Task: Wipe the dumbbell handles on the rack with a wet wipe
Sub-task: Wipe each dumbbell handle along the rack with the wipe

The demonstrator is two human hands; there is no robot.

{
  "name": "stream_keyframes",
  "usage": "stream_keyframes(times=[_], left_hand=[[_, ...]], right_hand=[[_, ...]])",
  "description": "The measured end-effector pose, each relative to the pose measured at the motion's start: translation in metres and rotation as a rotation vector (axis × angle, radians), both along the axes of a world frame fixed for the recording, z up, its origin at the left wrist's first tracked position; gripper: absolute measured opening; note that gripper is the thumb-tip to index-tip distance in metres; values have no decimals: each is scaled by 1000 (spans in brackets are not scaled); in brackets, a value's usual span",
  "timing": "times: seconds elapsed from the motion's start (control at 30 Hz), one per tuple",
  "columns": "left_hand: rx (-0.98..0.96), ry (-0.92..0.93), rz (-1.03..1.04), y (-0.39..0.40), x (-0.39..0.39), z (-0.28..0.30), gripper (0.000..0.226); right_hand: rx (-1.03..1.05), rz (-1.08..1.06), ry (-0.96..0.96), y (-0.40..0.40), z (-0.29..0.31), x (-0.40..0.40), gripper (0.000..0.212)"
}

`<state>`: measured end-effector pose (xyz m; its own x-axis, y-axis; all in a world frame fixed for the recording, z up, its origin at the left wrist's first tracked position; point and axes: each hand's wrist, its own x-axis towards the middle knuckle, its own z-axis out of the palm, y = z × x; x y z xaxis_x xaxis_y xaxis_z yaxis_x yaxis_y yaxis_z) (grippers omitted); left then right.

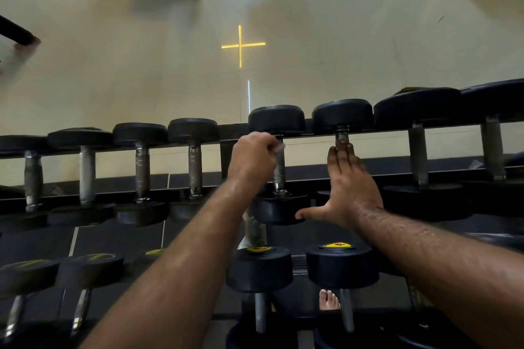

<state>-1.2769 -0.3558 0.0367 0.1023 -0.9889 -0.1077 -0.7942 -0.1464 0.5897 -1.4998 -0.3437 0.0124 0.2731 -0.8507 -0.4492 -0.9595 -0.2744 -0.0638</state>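
The landmark here is the dumbbell rack [224, 133], a dark two-tier frame seen from above, its upper rail crossing the view from side to side.

At the far left of that rail, four smaller dumbbells [141, 167] sit in a row with bare steel handles; whether they have been wiped cannot be told from their look.

Next along, at the rack's middle, the left hand [252, 160] is curled around the upper part of one knurled handle [279, 171], with a pale scrap of wet wipe [279, 147] showing at its fingertips near the far head. The wipe looks bunched small, so to do this step well the hand would best wrap the cloth fully round the bar, then draw it along the whole grip toward the near head, twisting as it goes so the knurling gets cleaned all round and not just on top.

Just right of that, the right hand [350, 178] lies flat with fingers straight and thumb spread, holding nothing, resting over the neighbouring dumbbell's handle [342, 137]. Kept pressing there, it could steady the body over the rack, and that handle is the likely next one.

Further right on the rail sit two heavier dumbbells [418, 156], their handles exposed. The lower tier holds more, with yellow badges [337, 245] on the heads.
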Motion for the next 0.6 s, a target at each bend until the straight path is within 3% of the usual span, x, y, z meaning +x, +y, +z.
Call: stream_keyframes(times=[0.07,0.13,0.2,0.3,0.37,0.4,0.5,0.6], left_hand=[[-226,-308,-121,-2,-7,-20,16],[-245,-435,-262,0,-9,-36,25],[-82,-398,-392,3,-12,-32,24],[335,-348,-573,7,-17,-9,18],[283,-274,-501,0,-16,0,16],[138,-290,-442,-6,-16,-2,19],[-118,-524,-393,-13,-24,-8,27],[53,-566,-542,-1,-41,-12,23]], right_hand=[[-4,-1,0,1,1,1,177],[-9,2,1,1,1,1,176],[-12,6,0,-1,1,0,176],[-15,10,-4,0,1,-1,175],[-14,5,-9,1,2,-1,175],[-14,2,-12,2,3,0,175],[-14,-2,-14,3,6,1,174],[-21,5,-18,2,7,0,173]])
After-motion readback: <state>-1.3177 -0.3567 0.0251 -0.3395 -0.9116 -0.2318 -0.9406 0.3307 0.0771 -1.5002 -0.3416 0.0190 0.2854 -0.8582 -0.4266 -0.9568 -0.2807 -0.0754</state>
